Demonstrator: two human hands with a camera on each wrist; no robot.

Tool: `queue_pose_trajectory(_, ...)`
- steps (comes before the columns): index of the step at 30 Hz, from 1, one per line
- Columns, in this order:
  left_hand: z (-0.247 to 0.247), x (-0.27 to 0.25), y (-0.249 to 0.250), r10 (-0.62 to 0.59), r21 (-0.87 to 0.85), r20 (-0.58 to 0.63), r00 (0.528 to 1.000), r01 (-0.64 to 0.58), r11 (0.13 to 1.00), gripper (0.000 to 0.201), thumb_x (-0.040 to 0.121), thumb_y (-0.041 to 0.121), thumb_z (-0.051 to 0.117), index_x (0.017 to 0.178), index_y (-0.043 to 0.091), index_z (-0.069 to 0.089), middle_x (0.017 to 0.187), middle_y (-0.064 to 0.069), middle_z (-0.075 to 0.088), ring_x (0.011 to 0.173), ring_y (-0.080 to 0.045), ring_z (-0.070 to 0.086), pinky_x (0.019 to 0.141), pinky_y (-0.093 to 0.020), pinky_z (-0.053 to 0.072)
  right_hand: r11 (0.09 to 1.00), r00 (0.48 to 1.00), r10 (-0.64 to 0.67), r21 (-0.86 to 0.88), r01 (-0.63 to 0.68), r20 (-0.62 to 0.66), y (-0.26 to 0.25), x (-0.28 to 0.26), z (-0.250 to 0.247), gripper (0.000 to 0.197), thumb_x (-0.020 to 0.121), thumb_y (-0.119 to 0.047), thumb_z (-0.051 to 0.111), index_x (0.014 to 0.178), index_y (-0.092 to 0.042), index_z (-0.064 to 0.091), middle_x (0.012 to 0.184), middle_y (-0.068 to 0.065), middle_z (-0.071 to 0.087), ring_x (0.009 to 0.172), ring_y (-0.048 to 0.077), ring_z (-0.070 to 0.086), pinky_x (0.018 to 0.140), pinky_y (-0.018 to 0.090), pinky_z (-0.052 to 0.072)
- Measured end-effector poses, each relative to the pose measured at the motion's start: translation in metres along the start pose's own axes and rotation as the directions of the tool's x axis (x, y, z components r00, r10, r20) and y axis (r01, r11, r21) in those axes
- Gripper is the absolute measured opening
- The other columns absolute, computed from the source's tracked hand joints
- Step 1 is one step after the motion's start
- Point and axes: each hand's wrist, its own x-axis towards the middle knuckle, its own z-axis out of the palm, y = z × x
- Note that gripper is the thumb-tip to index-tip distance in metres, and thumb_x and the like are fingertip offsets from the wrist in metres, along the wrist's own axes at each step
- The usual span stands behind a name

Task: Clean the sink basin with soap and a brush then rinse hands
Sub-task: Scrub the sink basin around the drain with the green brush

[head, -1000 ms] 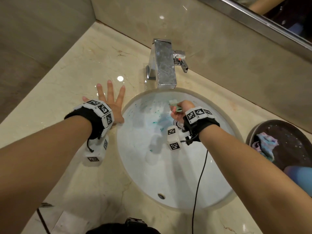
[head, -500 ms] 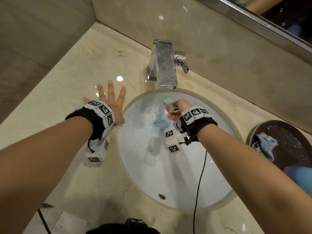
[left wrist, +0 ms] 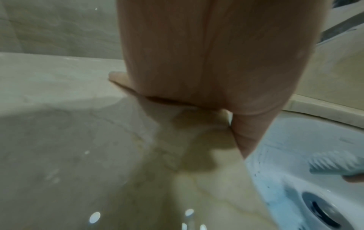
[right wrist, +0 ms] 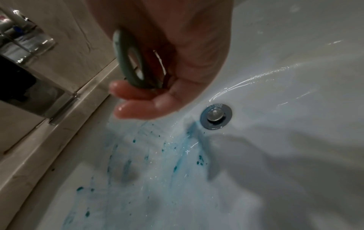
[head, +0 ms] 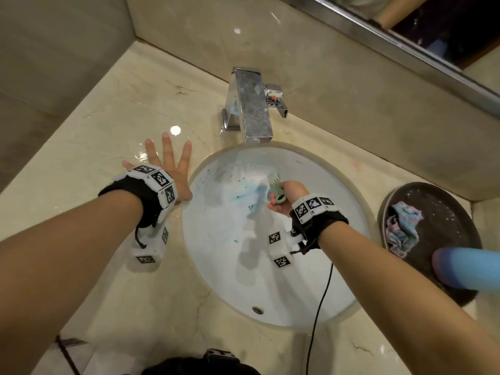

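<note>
Presently: brush (head: 275,189), small, green, light, stiff plastic; held by right hand (head: 286,197), fingers curled round its looped handle (right wrist: 130,60), bristles against the sink (head: 311,293) wall just below the tap (head: 251,104). Likely slippery given the wet blue soap (right wrist: 183,149); best taken at the handle. Left hand (head: 169,171) lies flat, fingers spread, beside the sink, holding nothing.

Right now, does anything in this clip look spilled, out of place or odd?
Only the blue-green streaks and specks smeared over the white sink basin, which look like soap being scrubbed. The right hand grips the brush there; the left hand lies flat on the wet counter.
</note>
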Motion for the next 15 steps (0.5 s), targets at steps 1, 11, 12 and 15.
queue_pose_trajectory(1, 0.0, -0.001, 0.001, 0.002, 0.004, -0.003, 1.0, -0.002, 1.0, 0.107, 0.084, 0.044, 0.056, 0.136, 0.033, -0.037, 0.143, -0.012, -0.044, 0.133, -0.046, -0.031, 0.1, -0.075, 0.007, 1.0, 1.0, -0.003, 0.012, 0.003, -0.004, 0.001, -0.002, 0.001, 0.03, 0.1, -0.012, 0.03, 0.074, -0.005, 0.043, 0.037, 0.008, 0.047, 0.025, 0.015, 0.042, 0.037, 0.022, 0.043)
queue_pose_trajectory(11, 0.008, 0.009, -0.004, 0.063, -0.005, -0.078, 0.995, -0.064, 0.998, 0.11, 0.079, 0.047, 0.06, 0.141, 0.032, -0.029, 0.148, -0.014, -0.035, 0.136, -0.047, -0.024, 0.105, -0.069, 0.013, 0.962, 0.999, -0.046, 0.27, 0.048, -0.015, 0.011, -0.002, 0.026, 0.019, 0.101, -0.01, 0.032, 0.092, -0.003, 0.047, 0.069, 0.011, 0.046, 0.053, 0.021, 0.041, 0.073, 0.039, 0.049)
queue_pose_trajectory(12, 0.008, 0.009, -0.003, 0.055, 0.012, -0.067, 0.996, -0.055, 0.998, 0.104, 0.082, 0.046, 0.054, 0.142, 0.03, -0.029, 0.147, -0.017, -0.035, 0.134, -0.049, -0.024, 0.104, -0.07, 0.012, 0.955, 0.999, -0.037, 0.295, 0.038, -0.007, 0.012, 0.0, 0.029, 0.021, 0.101, -0.011, 0.03, 0.091, -0.003, 0.047, 0.07, 0.011, 0.045, 0.055, 0.021, 0.04, 0.077, 0.04, 0.049)
queue_pose_trajectory(15, 0.006, 0.007, -0.003, 0.06, 0.009, -0.05, 0.997, -0.06, 0.998, 0.095, 0.085, 0.045, 0.045, 0.141, 0.029, -0.031, 0.146, -0.019, -0.037, 0.133, -0.051, -0.026, 0.102, -0.072, 0.008, 0.928, 0.998, -0.056, 0.371, 0.038, 0.039, 0.013, 0.004, 0.042, 0.019, 0.103, -0.012, 0.028, 0.1, -0.003, 0.045, 0.073, 0.011, 0.039, 0.062, 0.026, 0.042, 0.085, 0.044, 0.046)
